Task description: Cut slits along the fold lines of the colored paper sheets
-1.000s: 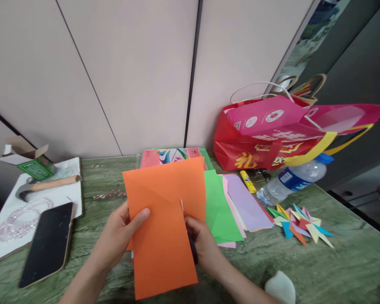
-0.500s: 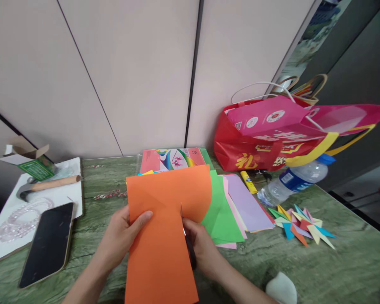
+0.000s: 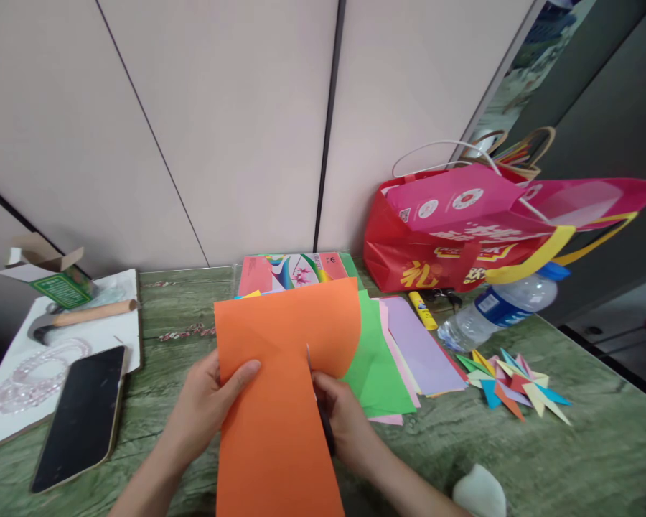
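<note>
A large sheet of orange paper (image 3: 272,416) is held up in front of me, with a cut running up its right side and the far right part curling away. My left hand (image 3: 207,402) pinches its left edge, thumb on top. Closed around the dark handles of a pair of scissors (image 3: 326,425) is my right hand (image 3: 344,420); a sliver of blade shows in the cut and the rest is hidden by paper and fingers. Green paper (image 3: 380,366) lies behind the orange sheet, beside purple paper (image 3: 420,341).
A colourful paper pack (image 3: 296,271) lies by the wall. On the right are a red bag (image 3: 441,244), a bottle (image 3: 500,309), a yellow glue stick (image 3: 423,310) and folded paper stars (image 3: 511,380). At left are a phone (image 3: 80,416), a hammer (image 3: 86,316), beads (image 3: 37,377) and a small box (image 3: 59,280).
The lower part of the orange sheet has shifted slightly to the right, and the scissor handles have turned a little. Both hands stay almost where they were.
</note>
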`<state>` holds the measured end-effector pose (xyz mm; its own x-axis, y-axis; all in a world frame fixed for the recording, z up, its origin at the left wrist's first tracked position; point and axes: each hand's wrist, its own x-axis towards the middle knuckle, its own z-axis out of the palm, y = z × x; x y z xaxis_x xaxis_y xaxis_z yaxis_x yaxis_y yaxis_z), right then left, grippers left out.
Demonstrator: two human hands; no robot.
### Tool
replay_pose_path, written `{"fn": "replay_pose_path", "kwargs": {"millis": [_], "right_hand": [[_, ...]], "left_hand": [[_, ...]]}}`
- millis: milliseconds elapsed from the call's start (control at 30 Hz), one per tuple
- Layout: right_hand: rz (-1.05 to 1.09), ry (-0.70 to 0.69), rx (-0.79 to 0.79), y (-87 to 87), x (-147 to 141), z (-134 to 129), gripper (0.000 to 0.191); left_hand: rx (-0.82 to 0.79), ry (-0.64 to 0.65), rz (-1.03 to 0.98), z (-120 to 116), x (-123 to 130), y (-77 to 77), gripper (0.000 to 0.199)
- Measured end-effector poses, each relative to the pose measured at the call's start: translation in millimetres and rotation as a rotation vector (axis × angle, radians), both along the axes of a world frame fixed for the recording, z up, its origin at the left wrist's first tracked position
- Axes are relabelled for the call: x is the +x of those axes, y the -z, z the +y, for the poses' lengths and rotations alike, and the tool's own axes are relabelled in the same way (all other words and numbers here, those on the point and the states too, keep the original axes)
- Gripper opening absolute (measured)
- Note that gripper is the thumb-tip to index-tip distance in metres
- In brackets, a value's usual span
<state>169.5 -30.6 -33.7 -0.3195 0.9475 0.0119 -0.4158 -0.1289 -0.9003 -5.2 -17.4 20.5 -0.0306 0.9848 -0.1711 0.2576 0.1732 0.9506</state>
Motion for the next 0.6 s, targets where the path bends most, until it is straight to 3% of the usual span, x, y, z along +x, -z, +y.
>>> {"fn": "replay_pose_path", "kwargs": {"millis": [600], "right_hand": [[0.071, 0.002, -0.106, 17.1, -2, 1, 0.029]], "left_hand": [[0.023, -0.017, 0.049, -3, -1, -0.7, 0.032]]}}
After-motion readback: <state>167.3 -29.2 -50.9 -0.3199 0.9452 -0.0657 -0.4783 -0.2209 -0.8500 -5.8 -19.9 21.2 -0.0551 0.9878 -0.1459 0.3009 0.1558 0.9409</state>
